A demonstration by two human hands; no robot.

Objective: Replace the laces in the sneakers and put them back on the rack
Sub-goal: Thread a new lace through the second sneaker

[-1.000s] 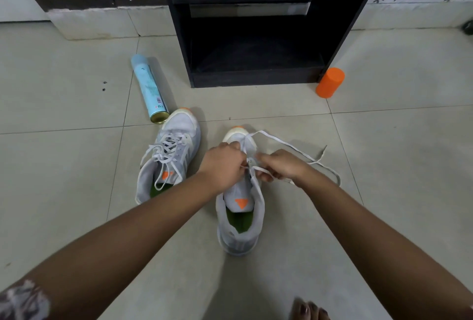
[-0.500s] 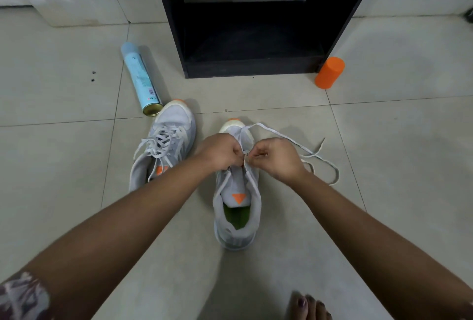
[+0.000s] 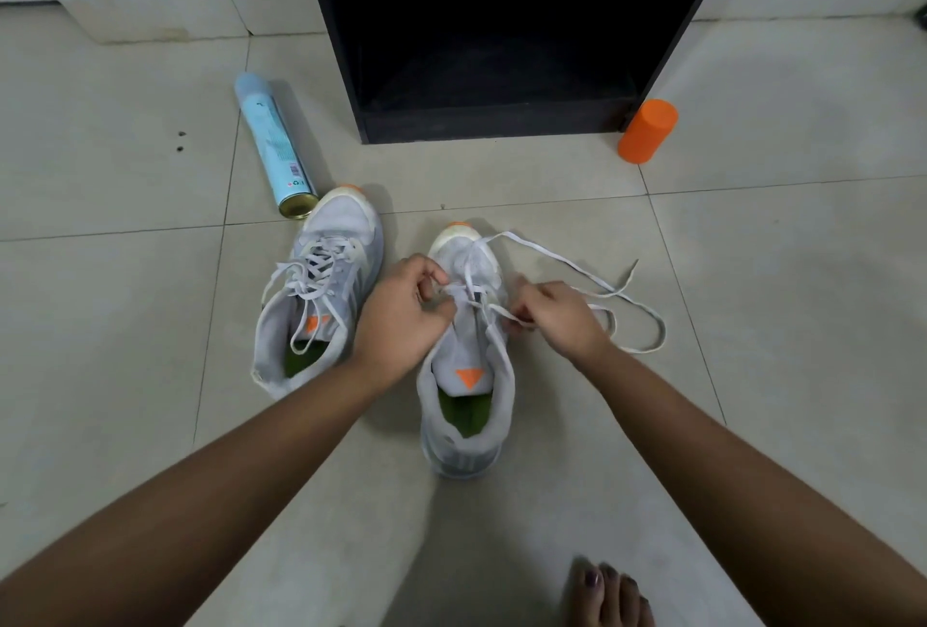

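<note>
Two grey-white sneakers with orange toes stand on the tiled floor. The left sneaker point(image 3: 321, 295) is laced, its ends loose. The right sneaker point(image 3: 469, 395) is partly laced near the toe. My left hand point(image 3: 406, 315) pinches the white lace point(image 3: 567, 265) at an eyelet on the shoe's left side. My right hand point(image 3: 562, 315) pinches the lace on the shoe's right side, and its long loose end loops over the floor to the right. The black rack point(image 3: 501, 124) stands behind the shoes with its bottom shelf bare.
A light blue spray can point(image 3: 273, 144) lies on the floor, touching the left sneaker's toe. An orange cylinder point(image 3: 647, 130) lies at the rack's right front corner. My bare toes point(image 3: 609, 591) show at the bottom edge.
My hands have drawn a little apart over the right sneaker, the right one pulling the lace rightward. The view has tilted slightly downward.
</note>
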